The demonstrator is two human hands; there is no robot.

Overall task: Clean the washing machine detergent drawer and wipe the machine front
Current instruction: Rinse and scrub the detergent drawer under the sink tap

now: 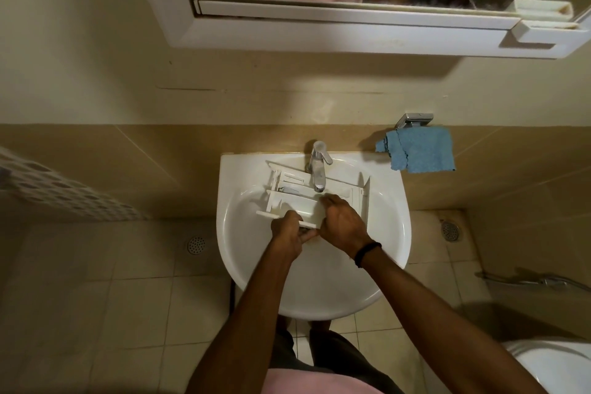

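The white plastic detergent drawer (289,190) lies across the white wash basin (388,227), under the chrome tap (318,166). Its compartments face up and its front panel points toward me. My left hand (287,233) grips the drawer's front panel at its near edge. My right hand (343,222) holds the drawer's right side, fingers curled over the rim of a compartment. A blue cleaning cloth (419,153) hangs from a metal holder on the wall, right of the tap.
A mirror cabinet (319,29) hangs above the basin. A toilet (553,365) stands at bottom right, with a hose (527,280) on the wall beside it. A white perforated basket (64,192) sits at left. Floor drains lie on both sides.
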